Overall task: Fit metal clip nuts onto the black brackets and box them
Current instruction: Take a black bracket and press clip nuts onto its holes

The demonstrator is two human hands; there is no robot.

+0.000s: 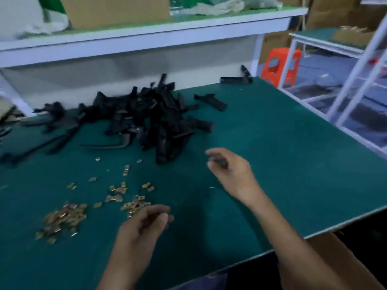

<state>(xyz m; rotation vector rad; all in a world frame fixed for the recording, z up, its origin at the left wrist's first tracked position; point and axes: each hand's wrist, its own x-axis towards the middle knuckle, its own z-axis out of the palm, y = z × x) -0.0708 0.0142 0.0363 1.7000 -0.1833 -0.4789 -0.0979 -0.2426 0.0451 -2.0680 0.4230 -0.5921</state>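
Clip nuts [62, 218] lie scattered, brass-bright, on the near side of the green worktop [293, 153], and just beside them the left hand [144, 227] hovers, thumb drawn to curled fingertips: pinching a nut or nothing, the blur won't say. Further out the right hand [232, 172] hangs loosely curled near the heap of black brackets [150, 116], grip unclear too, so my call is: lift one bracket clear of the tangle, square the nut to its edge, push it fully home. No label or writing reads anywhere, not even on the shelf [146, 36] behind.
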